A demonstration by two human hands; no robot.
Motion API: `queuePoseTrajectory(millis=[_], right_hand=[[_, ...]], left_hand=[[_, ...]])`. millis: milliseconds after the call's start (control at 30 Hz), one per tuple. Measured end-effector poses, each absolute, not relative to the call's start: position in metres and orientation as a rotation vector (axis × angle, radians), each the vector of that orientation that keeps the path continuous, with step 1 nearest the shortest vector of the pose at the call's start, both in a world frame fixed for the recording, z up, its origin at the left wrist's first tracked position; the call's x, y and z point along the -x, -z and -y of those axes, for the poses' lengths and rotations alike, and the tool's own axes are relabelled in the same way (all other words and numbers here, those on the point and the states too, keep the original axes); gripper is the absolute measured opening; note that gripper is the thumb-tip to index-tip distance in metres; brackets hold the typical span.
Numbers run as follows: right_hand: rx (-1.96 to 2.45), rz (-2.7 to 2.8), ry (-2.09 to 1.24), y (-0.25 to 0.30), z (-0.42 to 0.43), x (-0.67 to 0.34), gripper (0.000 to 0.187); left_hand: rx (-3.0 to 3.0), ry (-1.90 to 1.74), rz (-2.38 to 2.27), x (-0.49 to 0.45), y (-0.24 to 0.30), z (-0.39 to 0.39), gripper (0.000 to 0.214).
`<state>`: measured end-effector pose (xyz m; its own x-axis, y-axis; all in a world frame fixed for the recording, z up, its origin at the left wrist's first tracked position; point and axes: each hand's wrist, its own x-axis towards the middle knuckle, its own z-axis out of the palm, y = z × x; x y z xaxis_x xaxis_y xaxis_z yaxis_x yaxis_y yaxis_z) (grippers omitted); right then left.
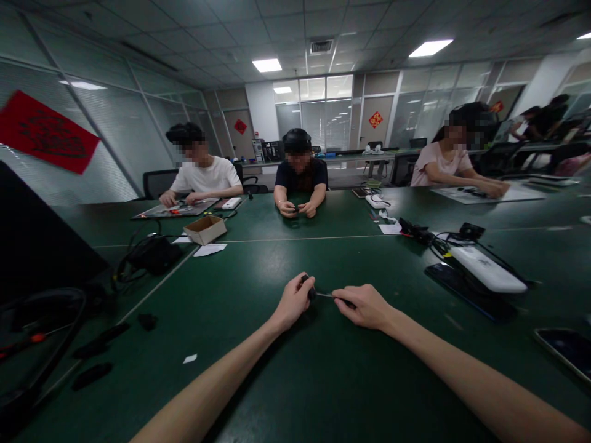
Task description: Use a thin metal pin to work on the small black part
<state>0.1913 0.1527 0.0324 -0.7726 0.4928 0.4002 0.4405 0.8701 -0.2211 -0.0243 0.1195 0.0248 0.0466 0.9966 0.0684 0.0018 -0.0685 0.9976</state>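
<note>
Dark green and smooth, the big table [258, 264] fills most of the room's front part, and three people in black headgear sit around its far side. Near the middle, the left hand [294, 303] pinches a small, dark black piece [308, 287] between thumb and fingers, just above the table. The right hand [367, 306] is curled tight around the black handle of a thin, silver metal tool [325, 295]. Its tip seems to touch the black piece, but it is too small to be sure. An open tan cardboard box [207, 232] sits farther off, to the left.
</note>
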Motion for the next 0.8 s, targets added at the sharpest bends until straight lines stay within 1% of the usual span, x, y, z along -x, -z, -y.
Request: queuePoseTrajectory(millis=[200,433,633,800], right_hand=[[0.671,2.611,-0.121,-0.034,-0.151,-0.192,0.026],[0.755,2.654,-0.011,-0.037,-0.138,-0.186,0.028],[0.801,2.656,0.11,-0.037,-0.135,-0.187,0.027],[0.835,2.661,0.072,-0.034,-0.134,-0.189,0.026]], left_hand=[[-1.452,-1.265,-1.314,0.023,-0.02,-0.12,0.04],[-1.745,-1.342,-1.526,0.022,-0.025,-0.115,0.037],[-1.756,-1.304,-1.541,0.019,-0.024,-0.114,0.033],[-1.804,-1.237,-1.535,0.019,-0.023,-0.115,0.031]])
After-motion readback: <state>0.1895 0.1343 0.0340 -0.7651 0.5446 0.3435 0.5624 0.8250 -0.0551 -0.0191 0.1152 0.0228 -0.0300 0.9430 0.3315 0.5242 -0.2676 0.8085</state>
